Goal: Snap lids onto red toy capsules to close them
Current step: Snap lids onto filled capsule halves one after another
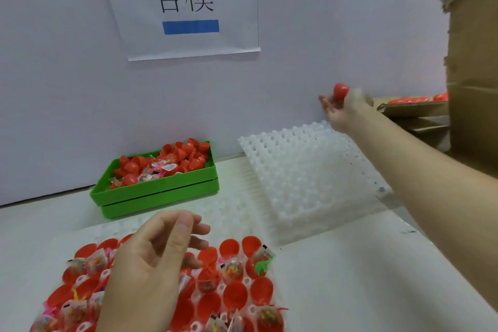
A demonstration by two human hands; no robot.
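Observation:
Several open red capsule halves (234,295) stand in a white grid tray (237,213) at the front, many with small bagged toys inside. My left hand (151,259) hovers over them with fingers loosely curled and nothing in it. Far to the right, my right hand (341,110) is stretched out and blurred, its fingers round a red capsule piece (341,91) held up near the wall. Just beyond it, a cardboard box (415,109) shows more red pieces (409,100) inside.
A green bin (159,191) at the back centre holds red capsule halves and toy bags. A second white grid tray (304,175) leans against the wall on the right. A tall cardboard sheet (474,62) stands at the far right. A paper sign (186,5) hangs on the wall.

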